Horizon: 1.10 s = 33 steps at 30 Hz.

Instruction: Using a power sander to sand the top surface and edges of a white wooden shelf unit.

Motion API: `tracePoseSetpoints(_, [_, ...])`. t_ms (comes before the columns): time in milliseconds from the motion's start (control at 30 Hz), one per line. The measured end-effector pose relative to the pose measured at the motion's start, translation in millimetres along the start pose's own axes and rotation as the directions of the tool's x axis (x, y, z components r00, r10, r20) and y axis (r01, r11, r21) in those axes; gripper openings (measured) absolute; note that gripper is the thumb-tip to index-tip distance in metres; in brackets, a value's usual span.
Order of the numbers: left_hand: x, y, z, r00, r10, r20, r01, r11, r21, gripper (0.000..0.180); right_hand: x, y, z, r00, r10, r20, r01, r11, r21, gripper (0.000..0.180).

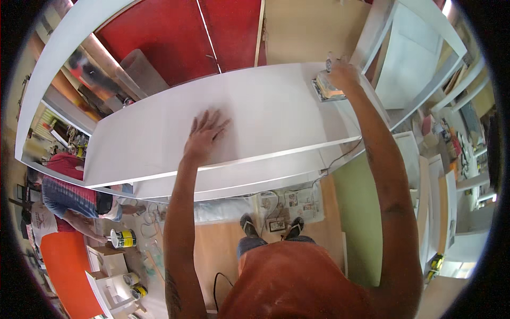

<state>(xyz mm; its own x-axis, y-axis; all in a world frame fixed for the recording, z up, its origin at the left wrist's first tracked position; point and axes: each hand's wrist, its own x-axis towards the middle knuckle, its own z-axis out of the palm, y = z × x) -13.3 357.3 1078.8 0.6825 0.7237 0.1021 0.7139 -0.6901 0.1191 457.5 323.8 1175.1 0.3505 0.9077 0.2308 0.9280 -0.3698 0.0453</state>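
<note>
A long white painted panel [265, 106] lies flat in front of me, stacked over other white boards. My left hand [204, 133] rests flat on its middle with the fingers spread, holding nothing. My right hand [342, 74] reaches to the panel's far right end and grips a small electric sander [326, 89] that sits on the surface. The sander's cord [340, 157] trails down off the panel's right edge toward the floor.
Another person [74, 199] in a striped shirt crouches at lower left near paint cans [123, 239]. White frames [419, 58] stand at right and a curved white board [58, 53] at upper left. Red panels [186, 32] lie behind. Newspaper [297, 202] covers the floor by my feet.
</note>
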Motion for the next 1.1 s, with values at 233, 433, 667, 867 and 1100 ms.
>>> tracePoseSetpoints(233, [-3, -6, -8, 0.99, 0.092, -0.106, -0.115, 0.965, -0.237, 0.04, 40, -134, 5, 0.998, -0.052, 0.035, 0.051, 0.998, 0.033, 0.074])
tracePoseSetpoints(433, [-3, -6, 5, 0.972, -0.033, -0.231, -0.063, 0.915, -0.397, 0.052, 36, -249, -9, 0.978, -0.188, 0.087, 0.17, 0.969, 0.179, 0.054])
tracePoseSetpoints(667, [-12, 1, 4, 0.943, -0.1, -0.318, 0.077, 0.994, -0.083, 0.057, 12, -298, -23, 0.906, -0.42, 0.047, 0.376, 0.853, 0.361, 0.054])
tracePoseSetpoints(867, [-13, 5, 3, 0.959, -0.136, -0.249, 0.108, 0.987, -0.123, 0.055, 19, -217, -16, 0.894, -0.445, 0.046, 0.4, 0.841, 0.365, 0.053])
tracePoseSetpoints(1100, [-11, 10, -6, 0.977, -0.156, -0.148, 0.143, 0.985, -0.098, 0.053, 92, -49, 20, 0.985, -0.125, 0.117, 0.103, 0.978, 0.183, 0.067])
